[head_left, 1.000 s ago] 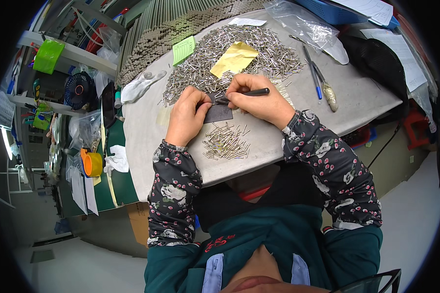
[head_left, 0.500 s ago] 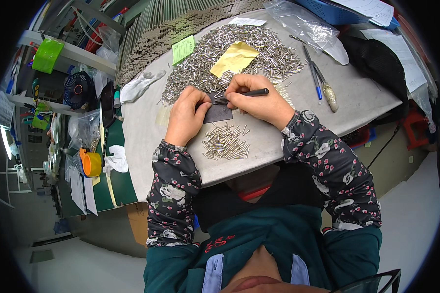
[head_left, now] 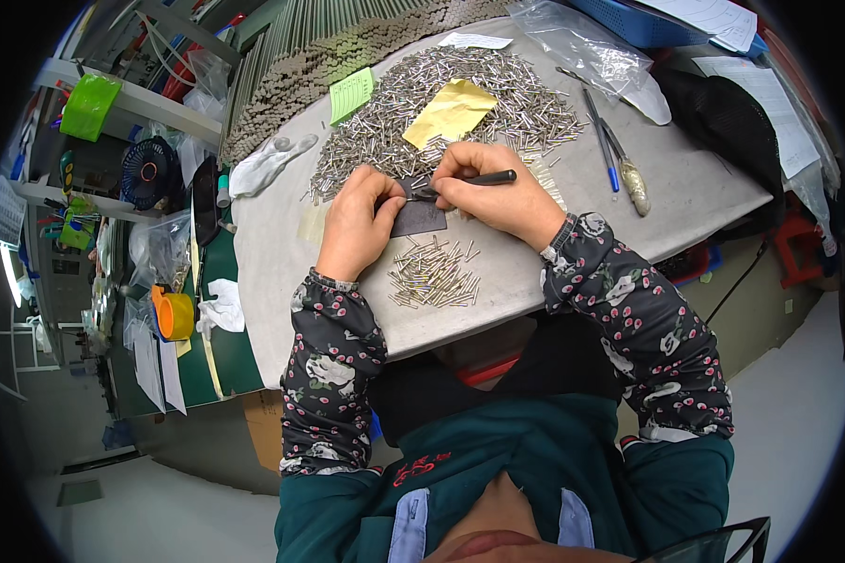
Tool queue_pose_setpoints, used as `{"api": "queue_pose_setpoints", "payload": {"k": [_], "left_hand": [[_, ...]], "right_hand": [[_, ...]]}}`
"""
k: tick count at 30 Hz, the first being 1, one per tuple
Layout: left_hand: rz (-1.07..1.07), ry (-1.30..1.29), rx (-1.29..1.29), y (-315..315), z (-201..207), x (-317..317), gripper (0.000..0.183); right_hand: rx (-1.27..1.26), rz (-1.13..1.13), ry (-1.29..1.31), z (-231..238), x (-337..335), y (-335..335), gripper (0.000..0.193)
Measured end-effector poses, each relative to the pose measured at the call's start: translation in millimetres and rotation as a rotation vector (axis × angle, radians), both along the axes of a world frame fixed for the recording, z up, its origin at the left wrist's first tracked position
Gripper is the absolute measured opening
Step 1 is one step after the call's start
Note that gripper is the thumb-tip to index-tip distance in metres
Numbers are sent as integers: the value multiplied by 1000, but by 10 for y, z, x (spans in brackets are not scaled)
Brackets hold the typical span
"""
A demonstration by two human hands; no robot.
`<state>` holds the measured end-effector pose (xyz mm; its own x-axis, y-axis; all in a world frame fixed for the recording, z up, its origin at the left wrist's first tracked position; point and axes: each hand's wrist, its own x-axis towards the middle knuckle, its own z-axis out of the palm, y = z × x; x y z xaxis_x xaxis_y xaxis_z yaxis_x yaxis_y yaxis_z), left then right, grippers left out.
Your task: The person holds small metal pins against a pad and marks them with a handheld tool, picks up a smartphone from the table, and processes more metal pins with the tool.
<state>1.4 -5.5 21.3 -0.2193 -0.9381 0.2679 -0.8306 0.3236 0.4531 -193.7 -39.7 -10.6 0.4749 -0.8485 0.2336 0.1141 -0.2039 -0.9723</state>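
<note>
My right hand (head_left: pixel 502 192) is closed around a black pen-shaped tool (head_left: pixel 491 177), its rear end sticking out to the right and its tip hidden near the fingers. Closed in a pinch, my left hand (head_left: pixel 359 220) holds what looks like a small metal pin (head_left: pixel 415 195), mostly covered by the fingertips. Both hands meet over a dark flat block (head_left: pixel 421 220) on the grey tabletop. Behind them spreads a large heap of short metal pins (head_left: pixel 376 131), topped by a yellow paper (head_left: pixel 451 113). A smaller pile of pins (head_left: pixel 432 274) lies in front of the block.
To the right lie a blue pen (head_left: pixel 601 141) and a pointed tool with a wrapped handle (head_left: pixel 632 183). A clear plastic bag (head_left: pixel 582 47) and black cloth (head_left: pixel 723 131) are beyond. Stacked metal rods (head_left: pixel 300 56) line the back left, near a white glove (head_left: pixel 270 167).
</note>
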Motion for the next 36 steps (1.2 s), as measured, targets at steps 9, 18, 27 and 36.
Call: {"api": "queue_pose_setpoints", "payload": {"k": [9,18,27,36], "left_hand": [[10,-34,-2,-12,3,14,7],[17,6,-1,32,38,-29,6],[-184,49,148,192,185,-27,7],[-3,112,-115,6,123,-174,8]], "right_hand": [[-58,20,37,-32,52,-32,11],[28,-51,36,107,-28,35,9],[66,-47,33,139,-75,64,9],[50,-45,42,195,-44,73,10]]}}
